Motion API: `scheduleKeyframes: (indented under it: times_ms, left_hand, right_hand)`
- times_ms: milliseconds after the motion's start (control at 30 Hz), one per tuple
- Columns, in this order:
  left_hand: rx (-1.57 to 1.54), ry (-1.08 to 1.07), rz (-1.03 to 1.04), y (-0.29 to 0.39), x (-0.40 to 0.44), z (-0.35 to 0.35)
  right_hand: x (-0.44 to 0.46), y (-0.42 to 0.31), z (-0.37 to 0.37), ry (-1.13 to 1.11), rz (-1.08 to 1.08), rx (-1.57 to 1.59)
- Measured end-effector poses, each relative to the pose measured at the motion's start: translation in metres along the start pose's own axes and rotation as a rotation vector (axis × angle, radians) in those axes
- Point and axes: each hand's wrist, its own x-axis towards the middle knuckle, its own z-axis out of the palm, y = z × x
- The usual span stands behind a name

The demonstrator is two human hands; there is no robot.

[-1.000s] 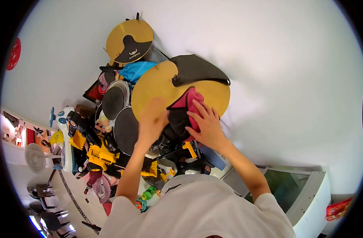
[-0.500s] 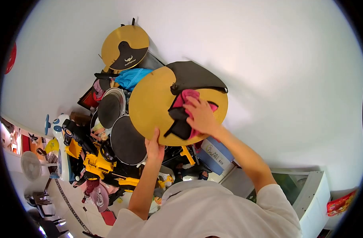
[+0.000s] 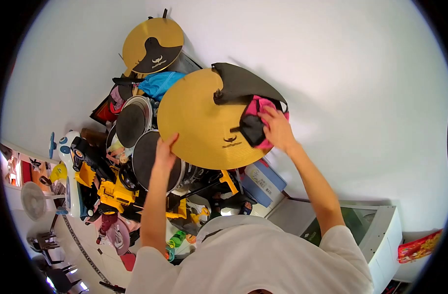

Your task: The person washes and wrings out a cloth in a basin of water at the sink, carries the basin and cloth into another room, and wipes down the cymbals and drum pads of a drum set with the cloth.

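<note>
A large gold cymbal (image 3: 199,117) with a black mute pad (image 3: 246,85) over its upper right part is in front of me. My left hand (image 3: 166,153) grips the cymbal's lower left edge, thumb on top. With my right hand (image 3: 277,128) I press a pink and black cloth (image 3: 256,125) against the right side of the cymbal, fingers bent over the cloth. A small dark logo shows near the cymbal's lower edge, left of the cloth.
Black drum pads (image 3: 148,159) lie left of the cymbal, with a smaller cymbal (image 3: 153,44) behind. Yellow toy trucks (image 3: 116,195) crowd the left. A blue box (image 3: 263,182) and a white cabinet (image 3: 383,245) stand lower right, beside the wall.
My left hand has come to hold the cymbal's edge. The cloth and my right hand have moved right across the cymbal, uncovering the logo.
</note>
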Motion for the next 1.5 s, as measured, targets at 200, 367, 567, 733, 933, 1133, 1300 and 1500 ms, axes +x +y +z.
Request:
scheduleKeyframes:
  times_ms: [200, 367, 567, 733, 933, 1133, 1300, 1500]
  left_hand:
    - [0.058, -0.129, -0.143, 0.029, 0.060, -0.028]
    - [0.034, -0.134, -0.151, 0.029, 0.058, -0.022]
    - [0.140, -0.162, -0.152, 0.029, 0.070, -0.039]
    - [1.279, 0.194, 0.788, 0.066, 0.083, -0.014]
    - [0.457, -0.525, -0.046, 0.036, 0.177, 0.126]
    - [0.595, -0.201, -0.299, -0.029, 0.277, 0.197]
    - [0.527, -0.251, -0.216, -0.031, 0.278, 0.195]
    - [0.238, -0.364, -0.054, 0.022, 0.223, 0.177]
  right_hand:
    - [-0.041, -0.087, -0.003, 0.023, -0.127, 0.020]
    - [0.011, -0.090, 0.027, 0.051, -0.132, 0.103]
    - [0.055, -0.045, 0.037, 0.072, 0.013, -0.013]
    - [0.018, -0.051, 0.015, 0.047, 0.085, -0.028]
    - [0.001, -0.069, 0.006, 0.064, 0.031, -0.042]
    - [0.000, -0.071, 0.006, 0.103, 0.055, 0.021]
    - [-0.004, -0.069, 0.007, 0.116, 0.052, 0.044]
    - [-0.009, -0.068, 0.010, 0.110, 0.031, 0.052]
